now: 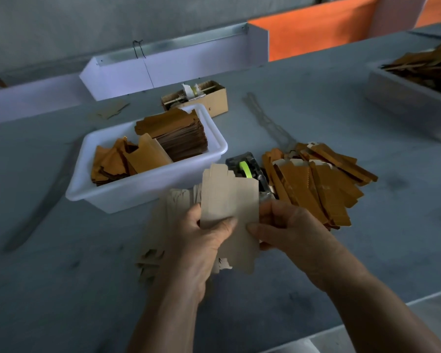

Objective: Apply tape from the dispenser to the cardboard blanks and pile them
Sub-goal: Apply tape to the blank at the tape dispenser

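On the grey table (316, 118), at centre frame before the tape dispenser (247, 169), left hand (201, 240) and right hand (285, 230) each pinch 1 light, bendable cardboard blank (229, 200), best held by its edges.

Grey table top (316, 103), dull and marked. Directly on it: white plastic tub (148, 184) left of centre; small open cardboard box (204, 98) just behind the tub; dark tape dispenser (247, 166) with a lime-green roll, just right of the tub; spread pile of orange-brown cardboard blanks (316, 182) touching the dispenser's right side; pale blanks (153, 258) lying flat near the front edge; second white tub (402, 100) far right; lone flat blank (112, 110) at the back left
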A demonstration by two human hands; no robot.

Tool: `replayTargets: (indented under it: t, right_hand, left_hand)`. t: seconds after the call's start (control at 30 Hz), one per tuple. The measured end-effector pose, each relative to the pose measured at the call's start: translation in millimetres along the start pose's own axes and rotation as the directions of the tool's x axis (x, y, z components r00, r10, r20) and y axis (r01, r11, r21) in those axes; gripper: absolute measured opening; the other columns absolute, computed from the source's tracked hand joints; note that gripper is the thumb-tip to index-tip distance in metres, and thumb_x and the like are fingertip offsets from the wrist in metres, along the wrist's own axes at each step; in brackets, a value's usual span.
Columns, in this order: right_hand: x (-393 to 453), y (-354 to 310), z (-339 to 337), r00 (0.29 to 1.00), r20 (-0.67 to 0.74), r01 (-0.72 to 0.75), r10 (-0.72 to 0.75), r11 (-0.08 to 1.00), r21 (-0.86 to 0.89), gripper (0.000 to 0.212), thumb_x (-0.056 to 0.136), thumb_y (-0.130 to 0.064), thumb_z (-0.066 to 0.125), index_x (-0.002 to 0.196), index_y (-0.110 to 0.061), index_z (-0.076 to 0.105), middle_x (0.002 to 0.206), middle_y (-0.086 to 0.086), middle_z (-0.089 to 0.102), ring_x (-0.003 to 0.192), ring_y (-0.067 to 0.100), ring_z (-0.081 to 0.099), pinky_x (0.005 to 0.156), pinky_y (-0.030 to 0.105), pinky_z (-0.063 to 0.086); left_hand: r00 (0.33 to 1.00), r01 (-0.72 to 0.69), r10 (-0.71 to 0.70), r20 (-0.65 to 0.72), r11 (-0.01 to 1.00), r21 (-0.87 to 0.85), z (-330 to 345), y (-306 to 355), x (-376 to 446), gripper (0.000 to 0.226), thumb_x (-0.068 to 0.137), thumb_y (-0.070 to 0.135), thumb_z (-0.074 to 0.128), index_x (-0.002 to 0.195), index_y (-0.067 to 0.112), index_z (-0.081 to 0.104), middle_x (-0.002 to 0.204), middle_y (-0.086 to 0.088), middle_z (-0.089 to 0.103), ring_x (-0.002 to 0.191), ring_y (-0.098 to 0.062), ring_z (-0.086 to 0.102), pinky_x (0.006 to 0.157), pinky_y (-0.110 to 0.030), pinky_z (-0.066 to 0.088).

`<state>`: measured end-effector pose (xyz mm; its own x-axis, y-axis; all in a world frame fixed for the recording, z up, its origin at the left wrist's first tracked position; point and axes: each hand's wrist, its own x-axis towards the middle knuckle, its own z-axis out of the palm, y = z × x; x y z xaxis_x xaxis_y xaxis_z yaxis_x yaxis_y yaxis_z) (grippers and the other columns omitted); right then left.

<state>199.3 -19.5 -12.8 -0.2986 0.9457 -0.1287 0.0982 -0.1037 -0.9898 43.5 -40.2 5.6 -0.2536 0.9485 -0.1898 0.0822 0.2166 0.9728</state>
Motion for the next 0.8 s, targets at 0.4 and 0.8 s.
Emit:
replayTargets:
  t: [0.4,0.8]
  right_hand:
    - [-10,-9,18,0.968,-0.145,0.132,-0.205,0.907,-0.400,0.021,0.080,-0.039,0.065,0.082,-0.035,0.044,0.076,-0.007,0.059,0.062,0.004,0.061,0.050,0.008,0.044]
    - [-9,-7,16,0.999,0.000,0.051,-0.051,0.998,-0.033,0.014,0.091,-0.022,0.053,0.095,-0.010,0.059,0.081,0.007,0.072,0.076,0.016,0.071,0.071,0.034,0.060]
  left_hand:
    - [1.000,0.014,-0.014,-0.014,1.000,-0.023,9,-6,-3,0.015,0.083,0.015,0.071,0.091,0.027,0.067,0.074,0.014,0.072,0.067,0.000,0.067,0.049,-0.011,0.048]
    - [0.977,-0.113,0.088,0.195,0.987,0.117,0,4,-13,0.022,0.090,0.033,0.058,0.083,0.016,0.071,0.072,-0.003,0.071,0.066,-0.009,0.066,0.054,-0.017,0.048]
